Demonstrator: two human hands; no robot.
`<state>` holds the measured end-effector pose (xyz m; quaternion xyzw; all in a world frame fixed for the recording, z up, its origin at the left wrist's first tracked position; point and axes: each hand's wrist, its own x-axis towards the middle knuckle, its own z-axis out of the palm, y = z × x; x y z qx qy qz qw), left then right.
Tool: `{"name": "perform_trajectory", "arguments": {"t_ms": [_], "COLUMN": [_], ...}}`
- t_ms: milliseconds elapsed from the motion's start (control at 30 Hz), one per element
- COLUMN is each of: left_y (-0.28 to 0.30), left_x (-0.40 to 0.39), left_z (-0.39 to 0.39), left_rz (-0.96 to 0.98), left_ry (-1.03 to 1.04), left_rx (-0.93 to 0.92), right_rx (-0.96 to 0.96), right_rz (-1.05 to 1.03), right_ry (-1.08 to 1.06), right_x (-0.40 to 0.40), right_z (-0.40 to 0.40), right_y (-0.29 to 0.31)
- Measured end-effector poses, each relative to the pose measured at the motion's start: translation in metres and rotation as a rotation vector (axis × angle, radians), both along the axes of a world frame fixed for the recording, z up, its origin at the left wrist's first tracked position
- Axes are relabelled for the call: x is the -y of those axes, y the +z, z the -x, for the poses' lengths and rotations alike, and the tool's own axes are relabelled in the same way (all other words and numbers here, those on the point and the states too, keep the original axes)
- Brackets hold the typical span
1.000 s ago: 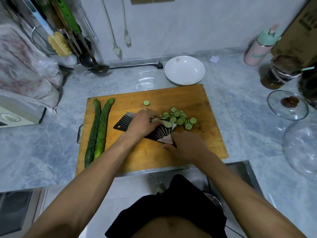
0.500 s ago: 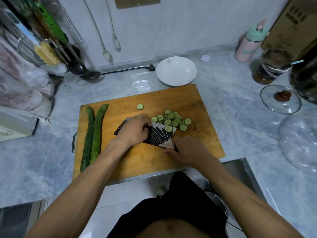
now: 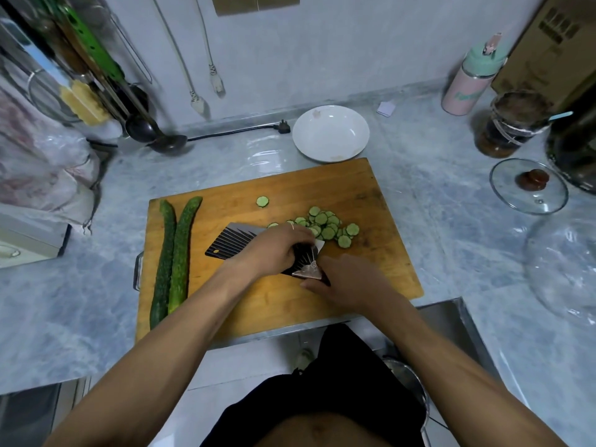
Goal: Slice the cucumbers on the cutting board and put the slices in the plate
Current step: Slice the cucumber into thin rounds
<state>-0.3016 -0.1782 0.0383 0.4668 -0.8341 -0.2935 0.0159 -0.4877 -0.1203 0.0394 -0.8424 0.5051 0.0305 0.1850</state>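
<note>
Green cucumber slices (image 3: 325, 224) heaped on board (image 3: 371, 195)

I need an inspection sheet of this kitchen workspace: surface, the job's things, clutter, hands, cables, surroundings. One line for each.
Surface: grey marble counter with wooden cutting board.
Job's things: two whole cucumbers at the board's left edge; pile of slices plus one stray slice; white plate empty behind the board.
Clutter: glass lid, jar, pink bottle.
Hands: left hand pressing on the knife blade; right hand at its handle.
Cables: black plug lead on the counter; two white cords hanging.
Surroundings: ladle, cardboard box.
</note>
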Motion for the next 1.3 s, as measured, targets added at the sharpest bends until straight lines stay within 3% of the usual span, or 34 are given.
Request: {"name": "perform_trajectory", "arguments": {"t_ms": [133,367,500,633,733,1000,1300], "left_y": [-0.005,0.011,-0.006,-0.044,-0.067,-0.104,-0.105], "left_x": [0.006,-0.039,-0.078,-0.09,-0.085,-0.1,-0.099], "left_z": [-0.005,-0.048,-0.07,-0.079,-0.073,-0.067,-0.064], "left_rz": [0.007,0.426,0.537,0.366,0.295,0.556,0.554], "left_ry": [0.121,0.533,0.802,0.698,0.663,0.648,0.677], "left_rx": [0.032,-0.396,-0.454,-0.248,-0.115,-0.234,-0.35], "right_rx": [-0.001,0.173,0.402,0.52,0.488,0.417,0.466], "right_rz": [-0.004,-0.162,-0.283,-0.358,-0.363,-0.378,-0.39], "right_ry": [-0.008,-0.195,-0.348,-0.398,-0.379,-0.256,-0.27], "right_x": [-0.002,-0.007,-0.009,-0.011,-0.013,-0.04,-0.054], "right_z": [-0.002,0.002,-0.003,-0.021,-0.035,-0.045,-0.051], "right_y": [0.002,-0.015,-0.021,-0.009,-0.001,0.01,0.013]}}
